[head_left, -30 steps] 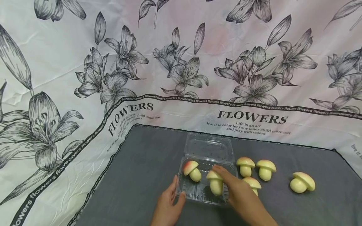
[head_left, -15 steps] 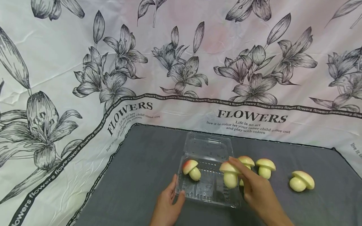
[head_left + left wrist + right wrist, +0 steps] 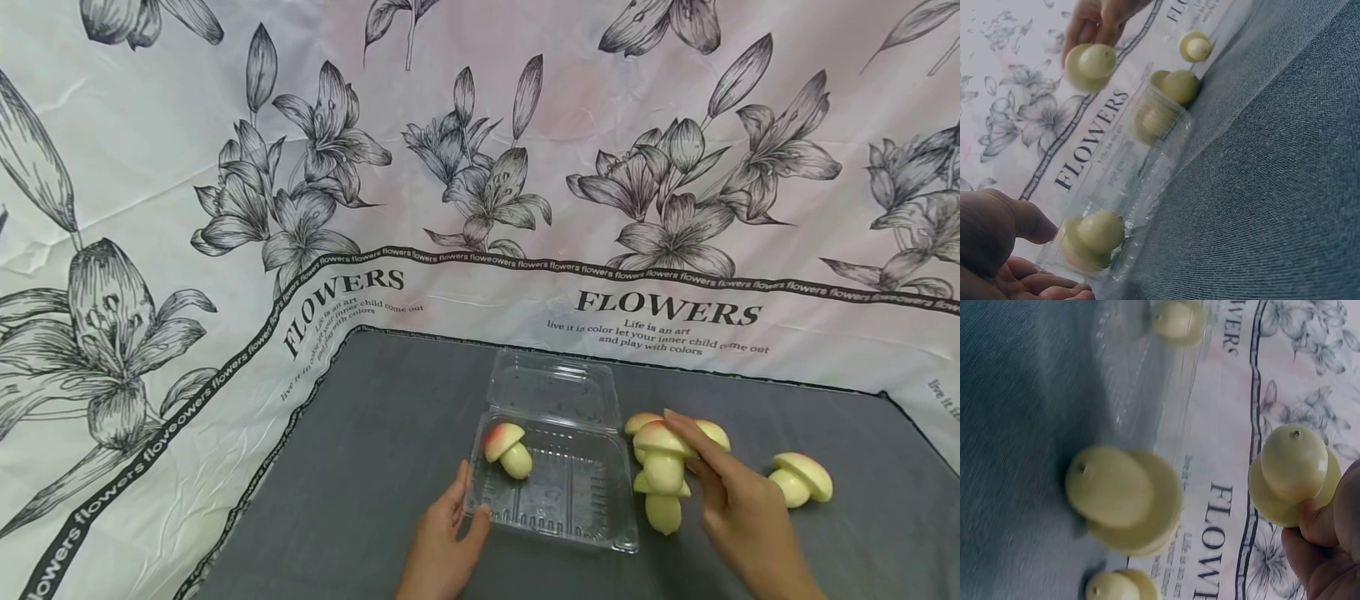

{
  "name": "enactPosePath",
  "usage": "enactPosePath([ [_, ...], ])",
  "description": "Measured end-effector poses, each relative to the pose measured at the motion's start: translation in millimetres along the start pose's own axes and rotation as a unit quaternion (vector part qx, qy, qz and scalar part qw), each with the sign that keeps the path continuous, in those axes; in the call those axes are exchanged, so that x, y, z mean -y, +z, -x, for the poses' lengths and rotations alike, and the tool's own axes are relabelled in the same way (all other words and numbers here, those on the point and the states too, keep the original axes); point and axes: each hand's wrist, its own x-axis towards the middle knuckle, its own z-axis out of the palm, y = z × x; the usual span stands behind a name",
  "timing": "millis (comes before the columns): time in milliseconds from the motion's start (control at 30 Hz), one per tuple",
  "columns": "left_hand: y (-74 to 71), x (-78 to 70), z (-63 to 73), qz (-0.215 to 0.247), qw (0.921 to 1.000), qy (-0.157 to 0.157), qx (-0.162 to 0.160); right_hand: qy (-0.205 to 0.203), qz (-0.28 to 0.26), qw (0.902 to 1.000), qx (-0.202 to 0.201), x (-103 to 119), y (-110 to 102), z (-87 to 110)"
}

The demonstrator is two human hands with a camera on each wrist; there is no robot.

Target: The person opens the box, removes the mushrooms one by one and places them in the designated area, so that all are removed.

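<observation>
My right hand pinches a mushroom-shaped piece, pale yellow with a reddish cap, and holds it up to the right of a clear plastic clamshell box. In the right wrist view, thumb and fingers grip the edge of this mushroom's cap. My left hand holds the box at its near left side, thumb and fingers around the edge. Inside the box, on its left, lies one mushroom with a redder cap. The box lid is folded back, away from me.
Right of the box, a mushroom stands on the dark grey cloth, partly covered by the held one. Behind stand two more, a left one and a right one. Another mushroom lies farther right. A flower-printed curtain hangs behind.
My right hand has carried the mushroom from above the box out to the right, over the other mushrooms. My left hand and the box stay about where they were.
</observation>
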Motion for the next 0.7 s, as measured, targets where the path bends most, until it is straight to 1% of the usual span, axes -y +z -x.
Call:
enactPosePath([
  [167, 1.2, -0.9, -0.4, -0.002, 1.0, 0.007, -0.001, -0.001, 0.018, 0.9996, -0.02, -12.9, -10.3, 6.0],
  [267, 2.0, -1.2, 0.2, -0.003, 0.9999, 0.012, -0.004, 0.005, 0.032, 0.9991, -0.026, -21.8, -14.7, 12.6],
  [367, 2.5, -1.6, 0.8, -0.004, 0.9999, 0.011, -0.004, 0.01, 0.043, 0.9983, -0.037, -30.2, -18.5, 20.7],
  [467, 3.0, -1.7, 1.4, -0.004, 0.9999, 0.009, -0.004, 0.029, 0.047, 0.9975, -0.045, -35.5, -22.0, 28.0],
  [700, 3.6, -1.6, 1.8, -0.005, 0.9999, 0.004, -0.009, 0.08, 0.048, 0.9952, -0.028, -38.9, -26.9, 40.1],
])
